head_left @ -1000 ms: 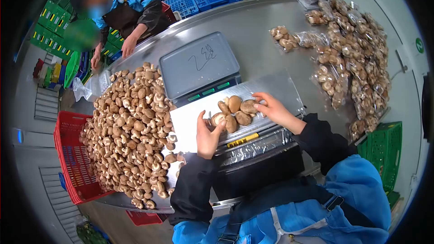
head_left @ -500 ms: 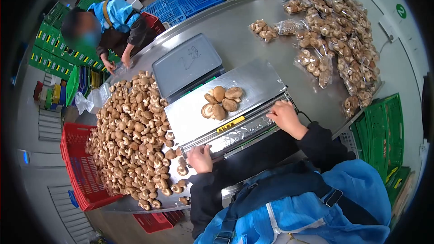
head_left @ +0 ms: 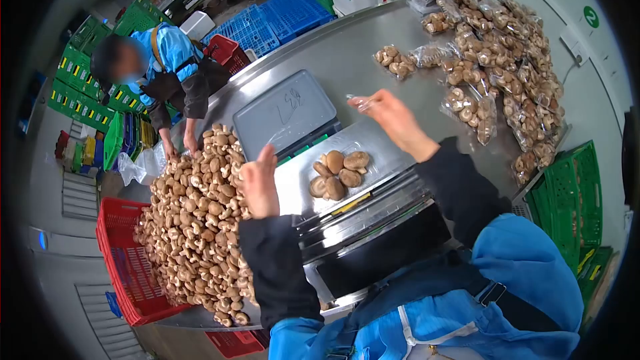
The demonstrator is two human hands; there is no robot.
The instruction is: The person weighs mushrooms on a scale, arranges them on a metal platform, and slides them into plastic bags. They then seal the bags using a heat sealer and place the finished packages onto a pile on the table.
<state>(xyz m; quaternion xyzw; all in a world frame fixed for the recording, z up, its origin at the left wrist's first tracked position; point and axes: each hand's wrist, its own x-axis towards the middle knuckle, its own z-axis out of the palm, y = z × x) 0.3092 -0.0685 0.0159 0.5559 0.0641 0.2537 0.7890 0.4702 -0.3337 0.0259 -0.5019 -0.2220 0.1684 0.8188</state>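
Note:
Clear plastic film [head_left: 357,101] is pinched in the fingers of my right hand [head_left: 400,123], raised over the back right of the metal wrapping machine [head_left: 393,217]. My left hand [head_left: 260,185] is raised at the machine's left side, its fingers together on a faint edge of film. The sheet between the hands is nearly invisible. Several brown mushrooms [head_left: 335,165] lie grouped on the machine's flat top, between and below my hands. A large heap of loose mushrooms [head_left: 193,227] is just left of my left hand.
Behind the machine sits a grey tray-like lid [head_left: 287,110]. Bagged mushrooms [head_left: 493,60] are piled at the right. A red basket [head_left: 123,253] stands by the heap's left edge. A co-worker [head_left: 175,60] reaches to the heap's far end. Green crates [head_left: 567,193] stand at right.
Both hands have risen from the machine's front bar and moved back, now with film in their fingers. The front bar area looks shifted. The co-worker's hands have moved onto the heap's far end.

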